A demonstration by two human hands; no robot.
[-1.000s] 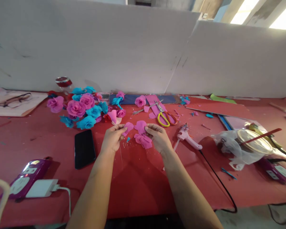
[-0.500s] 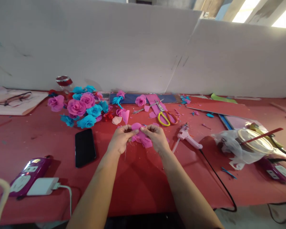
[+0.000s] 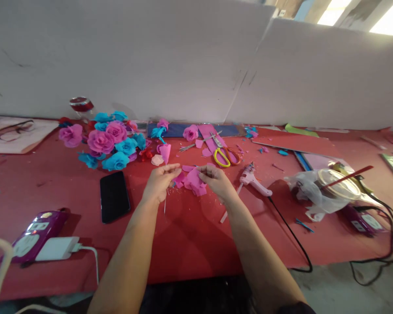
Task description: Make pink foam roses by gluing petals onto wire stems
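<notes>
My left hand is closed around a thin wire stem topped by a pink paper cone, which stands above my knuckles. My right hand pinches at a pink paper petal that spans the gap between both hands; whether my left fingertips also touch it is hard to tell. Below and behind that petal lies a small heap of cut pink petals on the red table. Scissors with yellow and orange handles rest beyond my right hand, on a strip of pink paper.
Pink and blue paper roses cluster at the back left, with a black phone in front. A pink glue gun lies right of my hand, its cord trailing to the table edge. Farther right is a plastic bag with a tub.
My hands have moved slightly apart. The petal that faced me under both thumbs now shows as a narrow strip. The whole view has shifted a little.
</notes>
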